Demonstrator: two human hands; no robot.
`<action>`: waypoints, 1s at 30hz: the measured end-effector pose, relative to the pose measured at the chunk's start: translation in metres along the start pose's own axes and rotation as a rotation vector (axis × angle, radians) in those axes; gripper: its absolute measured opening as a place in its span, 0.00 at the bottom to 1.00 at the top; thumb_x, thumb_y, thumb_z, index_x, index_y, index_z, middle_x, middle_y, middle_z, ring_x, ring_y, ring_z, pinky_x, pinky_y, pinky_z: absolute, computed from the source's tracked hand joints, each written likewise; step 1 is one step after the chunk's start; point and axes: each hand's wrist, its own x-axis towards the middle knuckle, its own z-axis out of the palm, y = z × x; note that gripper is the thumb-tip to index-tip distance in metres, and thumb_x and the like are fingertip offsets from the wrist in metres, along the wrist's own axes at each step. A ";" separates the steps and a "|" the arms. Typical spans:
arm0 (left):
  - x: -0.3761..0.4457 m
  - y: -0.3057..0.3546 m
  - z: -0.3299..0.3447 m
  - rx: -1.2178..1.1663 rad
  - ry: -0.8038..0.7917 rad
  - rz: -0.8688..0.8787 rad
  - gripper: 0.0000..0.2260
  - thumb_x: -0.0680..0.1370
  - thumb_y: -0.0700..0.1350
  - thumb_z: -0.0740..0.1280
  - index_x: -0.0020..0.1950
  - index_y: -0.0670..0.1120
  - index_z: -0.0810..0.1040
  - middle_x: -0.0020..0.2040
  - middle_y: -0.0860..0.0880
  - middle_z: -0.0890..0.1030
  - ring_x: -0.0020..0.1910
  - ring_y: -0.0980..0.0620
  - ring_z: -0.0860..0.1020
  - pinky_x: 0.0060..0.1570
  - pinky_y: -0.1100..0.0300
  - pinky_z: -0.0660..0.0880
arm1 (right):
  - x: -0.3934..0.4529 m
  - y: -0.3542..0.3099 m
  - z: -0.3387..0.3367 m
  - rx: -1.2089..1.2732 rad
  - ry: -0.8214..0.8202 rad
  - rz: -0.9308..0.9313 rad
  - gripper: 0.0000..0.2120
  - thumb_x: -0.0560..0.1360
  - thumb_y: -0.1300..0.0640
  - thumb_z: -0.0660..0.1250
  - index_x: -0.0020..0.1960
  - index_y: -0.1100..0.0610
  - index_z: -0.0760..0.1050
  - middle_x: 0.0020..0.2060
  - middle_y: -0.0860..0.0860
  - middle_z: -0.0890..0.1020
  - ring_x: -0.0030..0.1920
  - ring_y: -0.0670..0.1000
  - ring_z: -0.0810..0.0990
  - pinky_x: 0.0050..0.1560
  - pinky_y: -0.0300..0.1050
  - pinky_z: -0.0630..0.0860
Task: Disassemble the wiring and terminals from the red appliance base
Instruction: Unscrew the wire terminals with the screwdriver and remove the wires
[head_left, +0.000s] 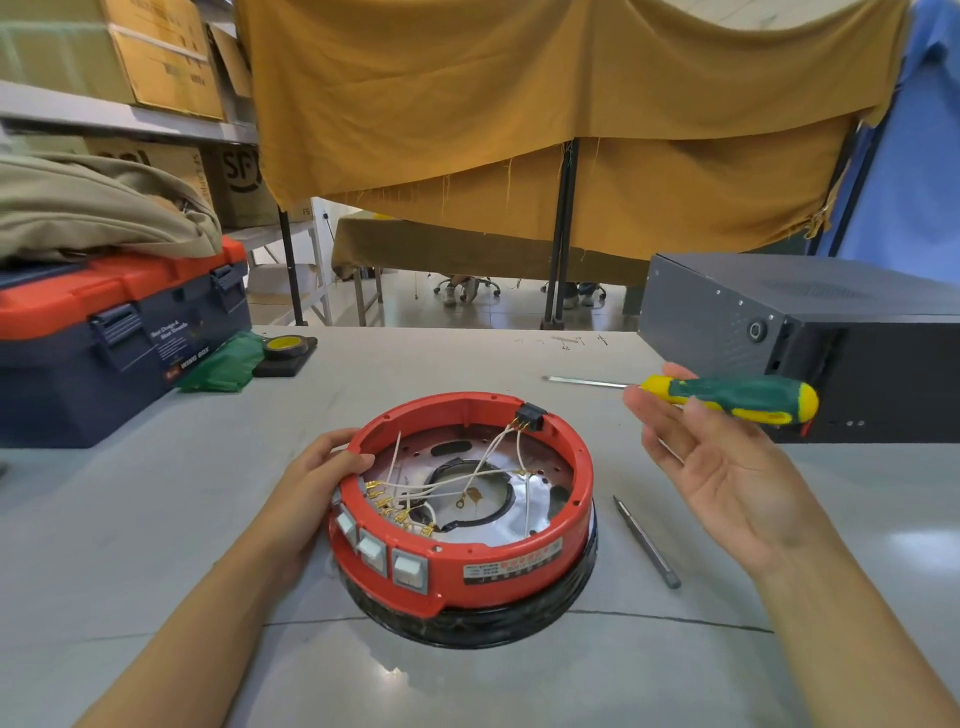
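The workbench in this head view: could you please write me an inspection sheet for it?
Surface: pale grey tabletop, scuffed, with a dark line across the front.
Job's things: round red plastic appliance base, open side up; black socket on its far rim.
Clutter: slim grey metal tool beside the base; navy toolbox with orange lid; tape roll; green cloth; dark grey metal box.
Grips: left hand holds the base's rim; right hand holds a green-and-yellow screwdriver loosely.
Cables: white wires with brass terminals inside.
Surroundings: mustard curtain, cardboard boxes.
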 end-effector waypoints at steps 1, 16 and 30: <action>0.000 0.001 0.000 0.000 0.004 0.003 0.11 0.75 0.40 0.65 0.55 0.49 0.78 0.45 0.41 0.84 0.32 0.48 0.81 0.34 0.56 0.78 | 0.000 0.000 0.001 -0.061 0.020 -0.027 0.13 0.71 0.59 0.65 0.55 0.54 0.78 0.44 0.54 0.85 0.45 0.51 0.85 0.42 0.39 0.80; -0.001 0.019 -0.011 0.215 -0.022 0.019 0.14 0.77 0.36 0.62 0.58 0.51 0.78 0.50 0.46 0.82 0.39 0.46 0.81 0.37 0.56 0.80 | 0.014 -0.005 0.025 -0.507 0.177 -0.286 0.12 0.77 0.53 0.66 0.43 0.63 0.79 0.24 0.48 0.72 0.24 0.45 0.66 0.24 0.37 0.64; 0.030 0.053 0.046 1.267 -0.310 0.502 0.28 0.76 0.59 0.64 0.73 0.52 0.64 0.72 0.52 0.67 0.68 0.52 0.66 0.63 0.63 0.59 | 0.037 -0.019 0.043 -0.612 0.226 -0.325 0.17 0.76 0.46 0.65 0.43 0.60 0.76 0.28 0.49 0.81 0.25 0.46 0.76 0.25 0.38 0.74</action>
